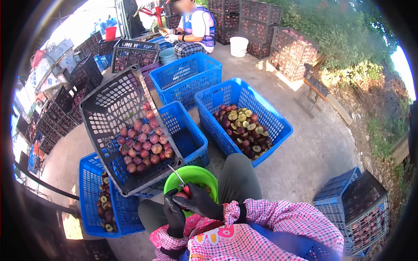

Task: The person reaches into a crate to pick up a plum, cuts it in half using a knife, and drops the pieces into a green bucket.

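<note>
Both hands wear black gloves and meet over a green bucket (204, 171) between the knees. My right hand (201, 202) is closed round the red handle of a knife (176, 175), its blade pointing up and left. Fingers of my left hand (175, 212) are wrapped against a red plum (181, 195), which sits between the two hands and is partly covered. Just beyond, a tilted black crate (98, 143) holds many whole plums (143, 141). To its right, a blue crate (272, 114) contains cut plum halves and dark plums (244, 126).
Another blue crate (89, 217) with cut plums stands at left. A seated co-worker (198, 28) is at the top, near an empty blue crate (185, 87) and a white bucket (238, 46). Stacked crates (363, 213) stand at lower right, a wooden bench (317, 88) farther back.
</note>
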{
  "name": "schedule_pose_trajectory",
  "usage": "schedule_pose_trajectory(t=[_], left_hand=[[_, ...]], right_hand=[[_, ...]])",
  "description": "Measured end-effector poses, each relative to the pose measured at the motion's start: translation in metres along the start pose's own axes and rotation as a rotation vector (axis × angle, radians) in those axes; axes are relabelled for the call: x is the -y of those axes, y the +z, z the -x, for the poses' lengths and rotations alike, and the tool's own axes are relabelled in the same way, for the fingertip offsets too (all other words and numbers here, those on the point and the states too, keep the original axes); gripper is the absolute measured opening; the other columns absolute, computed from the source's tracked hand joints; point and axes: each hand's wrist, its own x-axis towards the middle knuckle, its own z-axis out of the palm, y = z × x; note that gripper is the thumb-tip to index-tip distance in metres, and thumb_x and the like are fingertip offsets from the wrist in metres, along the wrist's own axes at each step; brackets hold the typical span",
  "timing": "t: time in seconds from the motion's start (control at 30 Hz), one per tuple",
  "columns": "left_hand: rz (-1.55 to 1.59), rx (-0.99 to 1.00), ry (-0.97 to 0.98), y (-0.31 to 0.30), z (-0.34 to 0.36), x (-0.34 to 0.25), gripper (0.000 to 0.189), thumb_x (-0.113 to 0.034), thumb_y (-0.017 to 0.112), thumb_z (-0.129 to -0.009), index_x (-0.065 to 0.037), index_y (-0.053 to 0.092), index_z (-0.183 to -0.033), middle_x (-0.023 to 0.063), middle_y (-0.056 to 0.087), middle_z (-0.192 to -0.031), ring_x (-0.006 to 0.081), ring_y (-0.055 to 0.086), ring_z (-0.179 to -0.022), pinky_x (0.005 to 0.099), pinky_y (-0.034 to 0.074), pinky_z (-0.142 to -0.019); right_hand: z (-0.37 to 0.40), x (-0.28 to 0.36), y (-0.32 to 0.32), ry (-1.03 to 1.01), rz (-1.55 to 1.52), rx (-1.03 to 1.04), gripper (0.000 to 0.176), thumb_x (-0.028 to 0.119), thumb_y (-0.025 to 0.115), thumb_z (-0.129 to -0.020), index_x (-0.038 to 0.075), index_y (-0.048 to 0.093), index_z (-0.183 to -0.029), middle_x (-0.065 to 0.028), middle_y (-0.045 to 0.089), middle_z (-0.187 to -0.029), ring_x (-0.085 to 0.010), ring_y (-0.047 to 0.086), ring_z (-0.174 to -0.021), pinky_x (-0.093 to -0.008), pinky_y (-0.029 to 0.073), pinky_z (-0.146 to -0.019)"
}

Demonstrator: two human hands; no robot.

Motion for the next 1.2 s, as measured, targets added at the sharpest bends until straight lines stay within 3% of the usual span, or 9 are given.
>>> schedule_pose_trajectory(t=[0.23, 0.3, 0.43, 0.5, 0.67, 0.8, 0.97, 1.13, 1.2], left_hand=[[0.221, 0.054, -0.133, -0.006, 0.006, -0.006, 0.054, -0.041, 0.025, -0.107, 0.002, 0.057, -0.115, 0.0092, 0.063, -0.102, 0.0183, 0.061, -0.091, 0.0326, 0.048, -0.083], [0.235, 0.078, -0.089, 0.000, 0.005, -0.013, 0.052, -0.039, 0.026, -0.108, 0.002, 0.057, -0.114, 0.0096, 0.063, -0.102, 0.0185, 0.061, -0.090, 0.0327, 0.048, -0.082], [-0.009, -0.003, -0.023, -0.003, 0.004, 0.000, 0.048, -0.036, 0.027, -0.107, 0.001, 0.058, -0.108, 0.0104, 0.064, -0.096, 0.0181, 0.062, -0.084, 0.0321, 0.049, -0.077], [-0.053, 0.015, -0.026, -0.005, 0.004, 0.005, 0.048, -0.036, 0.027, -0.107, 0.000, 0.059, -0.106, 0.0107, 0.064, -0.094, 0.0181, 0.062, -0.082, 0.0322, 0.050, -0.076], [0.194, -0.069, -0.305, -0.006, 0.006, -0.002, 0.050, -0.039, 0.026, -0.107, -0.002, 0.058, -0.098, 0.0095, 0.063, -0.088, 0.0163, 0.060, -0.077, 0.0301, 0.049, -0.070], [0.293, -0.098, -0.332, -0.005, 0.006, -0.014, 0.050, -0.039, 0.026, -0.107, -0.002, 0.057, -0.095, 0.0092, 0.063, -0.086, 0.0160, 0.060, -0.074, 0.0298, 0.048, -0.067], [-0.230, -0.005, 0.022, -0.012, -0.001, -0.031, 0.045, -0.037, 0.033, -0.105, 0.002, 0.056, -0.103, 0.0145, 0.064, -0.091, 0.0202, 0.062, -0.077, 0.0349, 0.051, -0.070], [-0.208, 0.036, 0.178, -0.020, 0.012, -0.002, 0.047, -0.026, 0.052, -0.099, 0.006, 0.041, -0.131, 0.0186, 0.064, -0.104, 0.0257, 0.065, -0.087, 0.0376, 0.053, -0.079], [-0.229, 0.077, 0.277, -0.018, 0.012, -0.009, 0.055, -0.021, 0.057, -0.097, 0.007, 0.034, -0.139, 0.0193, 0.063, -0.108, 0.0266, 0.065, -0.091, 0.0381, 0.053, -0.081]], right_hand=[[0.001, -0.007, -0.001, -0.125, 0.210, 0.026, 0.052, 0.036, 0.077, -0.083, 0.001, 0.054, -0.114, -0.0114, 0.062, -0.102, -0.0206, 0.060, -0.094, -0.0348, 0.047, -0.086], [-0.005, -0.015, 0.002, 0.013, -0.194, 0.073, 0.056, 0.039, 0.079, -0.081, 0.001, 0.054, -0.114, -0.0124, 0.061, -0.104, -0.0225, 0.060, -0.097, -0.0371, 0.046, -0.087], [0.000, -0.011, 0.002, 0.040, -0.228, 0.034, 0.057, 0.040, 0.080, -0.079, 0.001, 0.054, -0.113, -0.0133, 0.061, -0.104, -0.0227, 0.059, -0.096, -0.0376, 0.046, -0.087], [0.009, 0.019, -0.006, 0.010, 0.074, 0.041, 0.057, 0.040, 0.081, -0.078, 0.001, 0.055, -0.110, -0.0132, 0.060, -0.102, -0.0212, 0.058, -0.093, -0.0361, 0.047, -0.085], [0.007, 0.014, -0.002, -0.088, 0.148, 0.012, 0.058, 0.040, 0.083, -0.076, 0.001, 0.055, -0.109, -0.0138, 0.060, -0.101, -0.0223, 0.058, -0.093, -0.0371, 0.046, -0.085], [0.007, 0.012, -0.002, -0.067, 0.062, 0.072, 0.065, 0.039, 0.085, -0.074, 0.000, 0.054, -0.116, -0.0154, 0.060, -0.108, -0.0245, 0.058, -0.102, -0.0382, 0.046, -0.091], [0.008, 0.008, -0.002, -0.335, 0.121, 0.031, 0.074, 0.039, 0.086, -0.070, 0.000, 0.052, -0.123, -0.0172, 0.059, -0.114, -0.0272, 0.058, -0.108, -0.0384, 0.046, -0.094], [0.005, 0.001, -0.005, -0.460, 0.327, 0.095, 0.079, 0.042, 0.086, -0.069, -0.001, 0.050, -0.125, -0.0205, 0.057, -0.117, -0.0333, 0.059, -0.109, -0.0406, 0.047, -0.096], [0.004, 0.000, -0.004, -0.494, 0.364, 0.071, 0.074, 0.049, 0.081, -0.073, -0.001, 0.052, -0.118, -0.0216, 0.058, -0.108, -0.0389, 0.063, -0.094, -0.0435, 0.051, -0.083]])
